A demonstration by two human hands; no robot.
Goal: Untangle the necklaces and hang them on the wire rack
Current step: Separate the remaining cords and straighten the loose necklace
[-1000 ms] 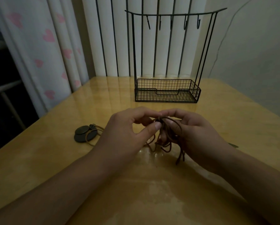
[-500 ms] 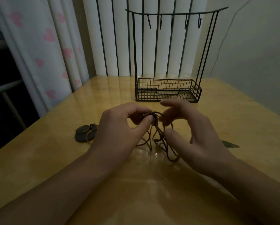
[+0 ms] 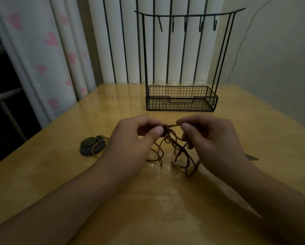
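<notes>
A tangle of brown cord necklaces (image 3: 174,149) hangs between my hands above the wooden table (image 3: 254,138). My left hand (image 3: 130,138) pinches the knot of cords between thumb and forefinger. My right hand (image 3: 210,138) pinches a strand just right of that knot, pulled taut. Loops droop down to the tabletop, with a small white bead (image 3: 176,163) among them. Two dark round pendants (image 3: 90,145) lie on the table to the left, their cord running behind my left hand. The black wire rack (image 3: 181,101) stands behind, its top bar carrying several bare hooks (image 3: 200,26).
A small dark flat piece (image 3: 252,157) lies on the table right of my right wrist. A curtain with pink hearts (image 3: 47,50) hangs at the left, striped vertical panels behind the rack, and a pale wall (image 3: 280,59) at the right. The table's left edge runs diagonally.
My right hand has closed its thumb and forefinger on a strand beside the knot and drawn it taut. The loops hang lower and more spread out than a second ago.
</notes>
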